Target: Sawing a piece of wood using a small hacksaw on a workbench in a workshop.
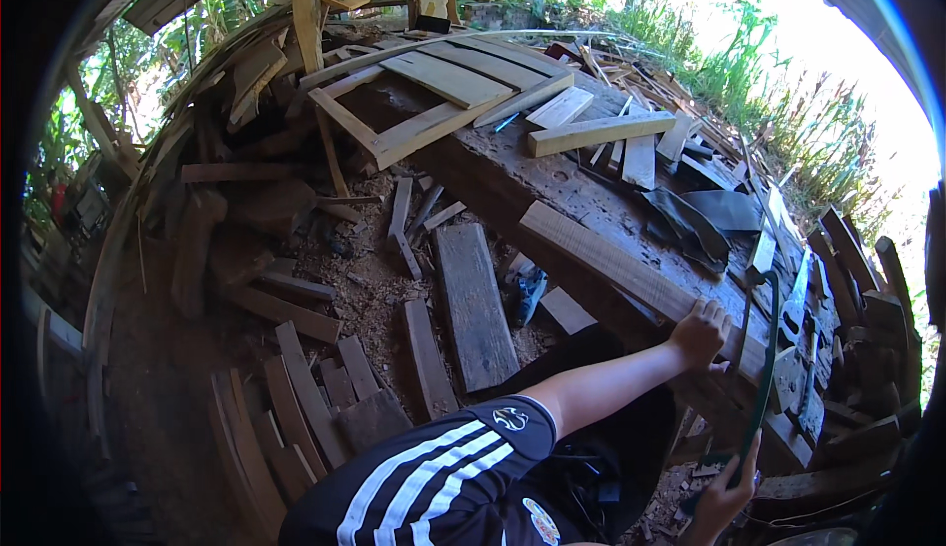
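Observation:
A long pale wooden plank (611, 262) lies along the near edge of the workbench. My left hand (702, 334) grips it near its right end, fingers curled over the top. In my right hand (727, 495), low at the right, is a bow saw (766, 378) with a dark green curved frame. Its frame stands upright beside the plank, and its thin blade appears to cross the plank just right of my left hand. How deep the blade sits in the wood I cannot tell.
A slatted wooden panel (443, 93) rests on the far part of the workbench (562, 186). Offcuts and a loose beam (601, 134) lie right of it, near a dark curved sheet (685, 231). Boards (475, 305) and shavings cover the ground at left. A post (306, 14) stands behind.

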Available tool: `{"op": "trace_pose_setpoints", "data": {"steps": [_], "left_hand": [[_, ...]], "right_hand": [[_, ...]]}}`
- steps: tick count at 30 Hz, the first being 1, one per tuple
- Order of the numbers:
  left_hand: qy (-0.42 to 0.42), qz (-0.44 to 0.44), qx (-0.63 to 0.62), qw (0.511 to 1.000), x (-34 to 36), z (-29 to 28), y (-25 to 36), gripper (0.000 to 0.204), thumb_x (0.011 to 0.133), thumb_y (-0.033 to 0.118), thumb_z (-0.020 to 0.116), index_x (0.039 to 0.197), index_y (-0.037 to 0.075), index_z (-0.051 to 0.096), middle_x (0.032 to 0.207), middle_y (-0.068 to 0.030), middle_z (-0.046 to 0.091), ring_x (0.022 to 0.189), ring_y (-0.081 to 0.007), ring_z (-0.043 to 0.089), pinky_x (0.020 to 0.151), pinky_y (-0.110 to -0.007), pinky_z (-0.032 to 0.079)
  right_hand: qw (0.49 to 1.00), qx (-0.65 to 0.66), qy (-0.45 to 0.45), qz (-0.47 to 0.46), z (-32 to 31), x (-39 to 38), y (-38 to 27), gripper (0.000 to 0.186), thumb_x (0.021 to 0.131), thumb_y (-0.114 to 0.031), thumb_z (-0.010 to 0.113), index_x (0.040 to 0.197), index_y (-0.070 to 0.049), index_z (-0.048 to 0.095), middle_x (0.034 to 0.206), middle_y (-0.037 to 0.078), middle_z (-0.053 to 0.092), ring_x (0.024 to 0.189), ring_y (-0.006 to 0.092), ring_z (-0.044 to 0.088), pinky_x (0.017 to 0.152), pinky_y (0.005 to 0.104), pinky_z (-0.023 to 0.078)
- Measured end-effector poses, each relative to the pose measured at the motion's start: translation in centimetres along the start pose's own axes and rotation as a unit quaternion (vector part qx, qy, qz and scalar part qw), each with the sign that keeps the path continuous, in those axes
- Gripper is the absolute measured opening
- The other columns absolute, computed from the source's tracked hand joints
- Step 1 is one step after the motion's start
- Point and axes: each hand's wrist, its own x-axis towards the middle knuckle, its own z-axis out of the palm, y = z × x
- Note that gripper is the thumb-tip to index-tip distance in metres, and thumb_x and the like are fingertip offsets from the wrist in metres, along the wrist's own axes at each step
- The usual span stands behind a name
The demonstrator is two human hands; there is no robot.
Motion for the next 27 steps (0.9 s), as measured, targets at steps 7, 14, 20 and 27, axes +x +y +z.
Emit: {"op": "trace_pose_setpoints", "data": {"steps": [7,14,20,27], "left_hand": [[-0.083,-0.002,-0.025,0.996,0.4,-1.2,-0.1,0.087,0.073,0.069,0.075,0.123,-0.002,0.066,0.114,-0.018,0.066,0.116,-0.0343,0.058,0.105,-0.051,0.043],[-0.031,0.001,0.0,1.0,-0.8,-0.2,-0.2,0.085,0.073,0.071,0.074,0.119,-0.001,0.067,0.112,-0.0178,0.066,0.115,-0.0357,0.058,0.106,-0.052,0.042],[-0.038,0.016,-0.008,0.999,0.1,-0.6,0.2,0.084,0.074,0.068,0.074,0.119,-0.003,0.065,0.112,-0.019,0.066,0.114,-0.0363,0.058,0.106,-0.052,0.043],[-0.038,0.011,-0.011,0.999,0.3,-1.0,-0.1,0.084,0.073,0.068,0.075,0.118,-0.003,0.065,0.11,-0.0171,0.066,0.112,-0.0331,0.059,0.105,-0.05,0.043]], "right_hand": [[0.999,-0.046,0.014,-0.025,2.2,4.2,0.6,0.051,0.1,0.004,0.048,0.152,0.002,0.05,0.146,0.025,0.061,0.137,0.0346,0.059,0.113,0.0389,0.044],[0.989,0.002,-0.078,0.126,4.5,8.1,-0.6,0.057,0.101,0.004,0.049,0.157,-0.006,0.047,0.149,0.028,0.056,0.137,0.0398,0.057,0.109,0.0424,0.047],[0.998,-0.047,-0.028,-0.044,1.8,1.2,-0.5,0.065,0.097,0.009,0.047,0.16,-0.006,0.041,0.149,0.027,0.058,0.137,0.0398,0.058,0.108,0.0436,0.047],[0.997,-0.068,-0.011,-0.023,0.5,0.5,-3.6,0.067,0.093,0.011,0.049,0.158,-0.002,0.042,0.148,0.026,0.058,0.137,0.0379,0.058,0.112,0.0412,0.044]]}}
